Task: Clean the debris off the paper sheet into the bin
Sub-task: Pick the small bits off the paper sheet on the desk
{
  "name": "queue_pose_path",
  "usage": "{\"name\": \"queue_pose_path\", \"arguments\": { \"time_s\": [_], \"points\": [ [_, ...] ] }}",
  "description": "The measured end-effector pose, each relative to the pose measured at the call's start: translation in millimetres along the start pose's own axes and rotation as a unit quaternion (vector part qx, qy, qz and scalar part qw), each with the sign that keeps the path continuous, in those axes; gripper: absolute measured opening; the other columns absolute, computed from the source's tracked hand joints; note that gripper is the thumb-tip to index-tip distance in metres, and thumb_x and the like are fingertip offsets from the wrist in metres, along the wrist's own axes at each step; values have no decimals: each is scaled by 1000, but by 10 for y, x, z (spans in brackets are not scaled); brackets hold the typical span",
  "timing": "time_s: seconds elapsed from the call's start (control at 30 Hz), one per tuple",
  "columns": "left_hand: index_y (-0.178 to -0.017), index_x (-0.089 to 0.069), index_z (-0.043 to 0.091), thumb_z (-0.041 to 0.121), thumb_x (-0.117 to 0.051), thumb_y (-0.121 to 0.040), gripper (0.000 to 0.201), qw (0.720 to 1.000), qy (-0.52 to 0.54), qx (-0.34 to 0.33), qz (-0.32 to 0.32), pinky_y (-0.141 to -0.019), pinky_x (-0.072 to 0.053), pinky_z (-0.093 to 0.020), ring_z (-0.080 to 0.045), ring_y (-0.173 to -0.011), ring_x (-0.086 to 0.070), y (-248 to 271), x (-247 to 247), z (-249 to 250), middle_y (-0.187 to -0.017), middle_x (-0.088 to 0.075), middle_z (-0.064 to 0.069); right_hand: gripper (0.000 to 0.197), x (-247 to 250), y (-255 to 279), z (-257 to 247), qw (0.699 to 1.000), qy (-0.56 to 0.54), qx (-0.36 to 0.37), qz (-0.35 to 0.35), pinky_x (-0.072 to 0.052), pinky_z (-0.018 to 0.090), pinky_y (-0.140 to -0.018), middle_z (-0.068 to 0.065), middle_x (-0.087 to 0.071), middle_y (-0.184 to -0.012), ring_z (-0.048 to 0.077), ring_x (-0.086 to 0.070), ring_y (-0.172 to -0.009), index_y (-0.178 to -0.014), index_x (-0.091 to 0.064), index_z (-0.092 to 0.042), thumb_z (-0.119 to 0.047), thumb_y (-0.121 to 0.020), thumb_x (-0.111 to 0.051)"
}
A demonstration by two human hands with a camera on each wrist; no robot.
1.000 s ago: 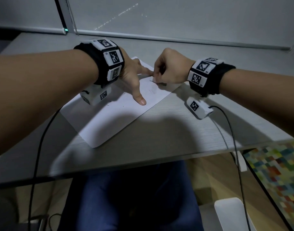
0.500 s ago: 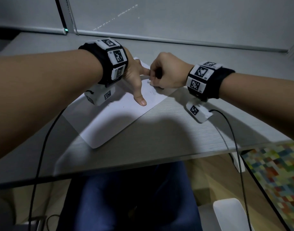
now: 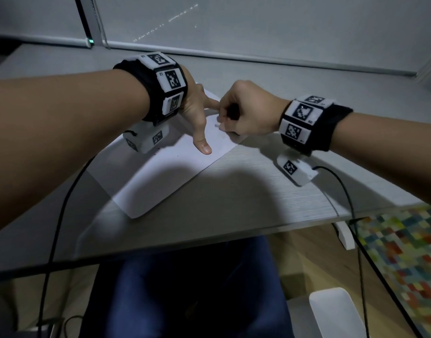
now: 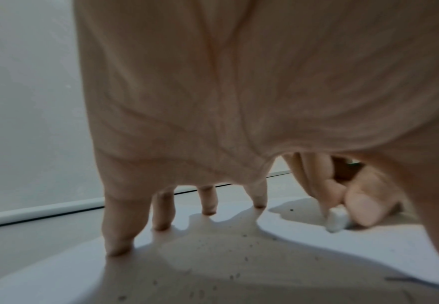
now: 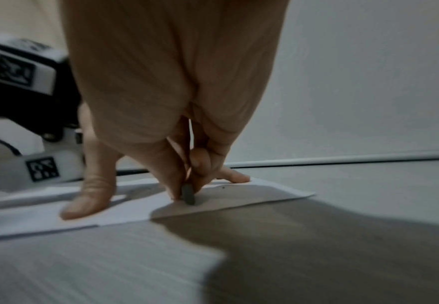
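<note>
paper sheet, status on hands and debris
Left hand flat, pinning paper sheet. Right hand pinching eraser on sheet. Debris still scattered. Nothing blocking.

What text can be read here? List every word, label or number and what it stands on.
No readable words.
Left wristband: black-and-white square code tags, plus tiny print too small to read.
Right wristband: the same; tiny print unreadable.
Paper sheet: faint marks only, no text.

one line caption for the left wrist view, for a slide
Left hand presses spread fingertips on the speck-strewn paper sheet while the right hand rubs a small white eraser on it.
</note>
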State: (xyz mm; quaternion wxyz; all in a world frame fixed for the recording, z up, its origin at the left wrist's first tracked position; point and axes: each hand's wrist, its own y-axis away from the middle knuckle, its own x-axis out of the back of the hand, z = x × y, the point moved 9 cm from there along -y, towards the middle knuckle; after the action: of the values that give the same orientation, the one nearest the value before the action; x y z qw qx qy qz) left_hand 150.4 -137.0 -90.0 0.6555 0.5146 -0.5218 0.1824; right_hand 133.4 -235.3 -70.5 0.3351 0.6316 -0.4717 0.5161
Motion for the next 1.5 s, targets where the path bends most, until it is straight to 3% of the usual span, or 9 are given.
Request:
{"name": "queue_pose_path", "arguments": {
  "time_s": [0.2, 0.33, 0.47, 0.67, 0.8, 0.9, 1.13, 1.4, 1.5],
  "points": [
    [-164, -3, 56, 57, -90, -68, 129, 1000, 9, -2, 9, -112, -36, -45, -34, -157, -21, 20, 27, 37, -171, -16, -8, 8, 59, -66, 83, 1000, 25, -5, 8, -51, 20, -64, 0, -72, -71, 2, -59, -58, -83, -81, -11, -18, -83, -76],
    [-164, -3, 56, 55, -89, -71, 126, 1000, 11, -4, 16, -98, -36, -40, -35, -157, -23, 38, 25, 44, -172, -17, -8, 10, 47, -72, 110, 999, 32, -9, 7, -53, 23, -68, -1, -73, -72, 7, -61, -61, -81, -79, -12, -20, -84, -75],
    [-164, -5, 56, 57, -90, -68, 129, 1000, 17, -6, 15, -101, -36, -41, -34, -156, -24, 13, 12, 51, -170, -21, -5, 9, -41, 81, -27, 999, -3, 20, -28, -46, 10, -60, -1, -74, -72, 2, -61, -57, -80, -76, -12, -20, -85, -78],
    [-164, -4, 56, 54, -91, -69, 129, 999, 34, -2, 8, -113, -35, -44, -33, -159, -19, 10, 9, 32, -173, -15, -5, 8, 56, -64, 85, 999, 45, -4, -4, -57, 27, -73, 0, -74, -76, 9, -62, -64, -84, -79, -13, -21, -83, -76],
    [-165, -5, 56, 56, -91, -66, 130, 1000, 30, 0, 4, -113, -35, -45, -34, -158, -20, -6, 9, 27, -173, -14, -6, 8, 30, -41, 48, 999, 50, -3, -3, -50, 20, -65, -6, -67, -68, 2, -58, -61, -79, -74, -11, -18, -84, -74],
    [-162, -12, 60, 62, -91, -56, 132, 1000, 23, -4, 0, -98, -38, -43, -36, -154, -27, -24, 0, 25, -169, -21, -6, 10, -22, 85, -82, 999, 27, 29, -30, -49, 17, -64, -2, -71, -73, 10, -62, -64, -79, -74, -13, -20, -85, -77],
    [-165, -2, 56, 57, -92, -66, 133, 1000, 24, 2, 15, -93, -34, -37, -34, -154, -30, -70, 30, 11, -168, -27, -6, 5, 77, -176, 130, 997, 59, -43, 7, -64, 37, -78, -4, -72, -71, 16, -66, -68, -77, -79, -16, -21, -79, -78],
    [-162, -17, 56, 54, -93, -66, 122, 999, 38, -6, -3, -97, -38, -40, -35, -152, -29, -18, -17, 30, -165, -25, -4, 13, -57, 160, -192, 999, 2, 33, -32, -46, 10, -58, -3, -70, -66, 1, -60, -54, -74, -75, -12, -20, -83, -79],
    [-160, -25, 58, 52, -90, -73, 109, 996, 88, -19, -26, -97, -35, -37, -23, -139, -32, -58, -99, 33, -141, -38, 9, 9, -51, 174, -164, 997, -37, 21, -57, -47, 12, -57, -3, -72, -64, 1, -60, -51, -80, -79, -9, -16, -84, -81]
  ]
}}
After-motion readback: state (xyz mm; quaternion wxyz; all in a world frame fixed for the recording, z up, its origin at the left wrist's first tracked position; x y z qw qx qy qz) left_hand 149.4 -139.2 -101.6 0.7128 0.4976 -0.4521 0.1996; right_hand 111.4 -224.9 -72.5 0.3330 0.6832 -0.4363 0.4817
